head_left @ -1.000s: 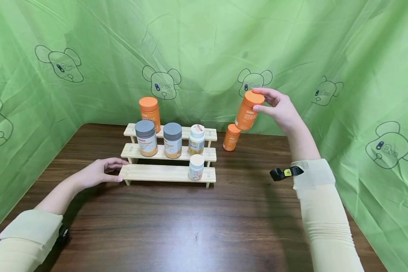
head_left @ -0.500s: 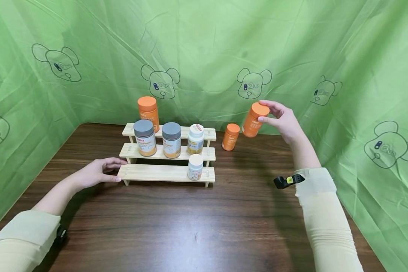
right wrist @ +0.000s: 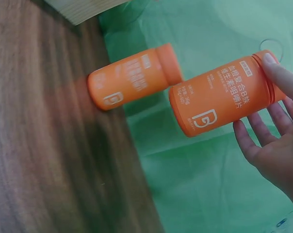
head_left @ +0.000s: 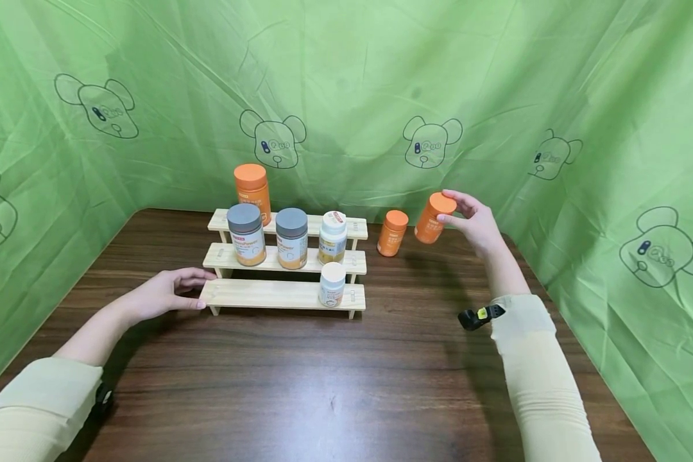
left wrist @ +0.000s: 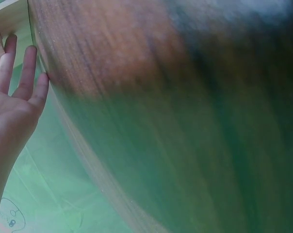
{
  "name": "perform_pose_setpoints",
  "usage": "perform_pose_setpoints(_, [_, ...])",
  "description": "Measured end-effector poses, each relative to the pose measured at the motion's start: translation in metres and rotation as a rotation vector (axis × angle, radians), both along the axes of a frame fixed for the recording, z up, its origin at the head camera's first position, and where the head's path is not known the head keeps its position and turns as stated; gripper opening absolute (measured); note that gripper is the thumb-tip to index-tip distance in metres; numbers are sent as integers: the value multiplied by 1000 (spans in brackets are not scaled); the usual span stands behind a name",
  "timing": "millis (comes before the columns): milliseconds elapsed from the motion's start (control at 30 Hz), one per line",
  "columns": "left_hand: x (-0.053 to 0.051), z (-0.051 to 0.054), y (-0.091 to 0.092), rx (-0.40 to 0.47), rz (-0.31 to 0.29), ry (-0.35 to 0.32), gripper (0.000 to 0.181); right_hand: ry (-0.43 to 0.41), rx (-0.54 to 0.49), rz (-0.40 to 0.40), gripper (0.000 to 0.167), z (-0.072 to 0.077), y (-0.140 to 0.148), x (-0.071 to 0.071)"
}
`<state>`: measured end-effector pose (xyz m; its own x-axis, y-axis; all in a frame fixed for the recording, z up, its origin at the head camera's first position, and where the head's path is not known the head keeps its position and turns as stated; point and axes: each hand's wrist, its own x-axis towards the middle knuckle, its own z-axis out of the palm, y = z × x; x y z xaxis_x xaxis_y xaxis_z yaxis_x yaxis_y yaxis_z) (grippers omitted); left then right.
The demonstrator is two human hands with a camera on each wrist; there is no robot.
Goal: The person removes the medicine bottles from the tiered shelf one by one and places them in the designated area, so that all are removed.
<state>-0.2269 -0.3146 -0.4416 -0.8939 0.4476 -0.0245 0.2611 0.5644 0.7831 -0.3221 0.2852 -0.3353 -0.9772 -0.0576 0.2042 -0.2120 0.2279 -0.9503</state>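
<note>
In the head view, my right hand (head_left: 475,221) holds an orange supplement bottle (head_left: 430,221) near its cap, thumb on the near side. The bottle tilts slightly and appears just above the table in the right wrist view. A smaller-looking orange bottle (right wrist: 132,77) stands upright to its left, apart from it. My left hand (head_left: 164,296) touches the left end of the three-tier wooden stand (head_left: 265,293), thumb at the bottom tier's near corner. In the left wrist view, the fingers (left wrist: 26,73) lie mostly straight against the wood.
The stand bears an orange bottle (head_left: 253,192) on top, two grey-capped jars (head_left: 248,244) and a white bottle (head_left: 332,240) on the middle tier, and a small white bottle (head_left: 332,289) below. A green curtain (head_left: 346,96) hangs behind the dark wooden table (head_left: 300,372).
My right hand has lowered the orange bottle toward the table and moved it slightly right, away from the standing orange bottle. The bottle is more upright. The left hand has stayed at the stand.
</note>
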Motion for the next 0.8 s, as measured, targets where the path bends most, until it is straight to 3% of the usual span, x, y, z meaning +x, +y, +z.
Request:
perform_pose_setpoints(433, [-1, 0, 0, -4, 0, 3, 56, -22, -11, -61, 60, -43, 7, -15])
perform_pose_setpoints(800, [0, 1, 0, -11, 11, -4, 56, -45, -42, -47, 62, -56, -2, -17])
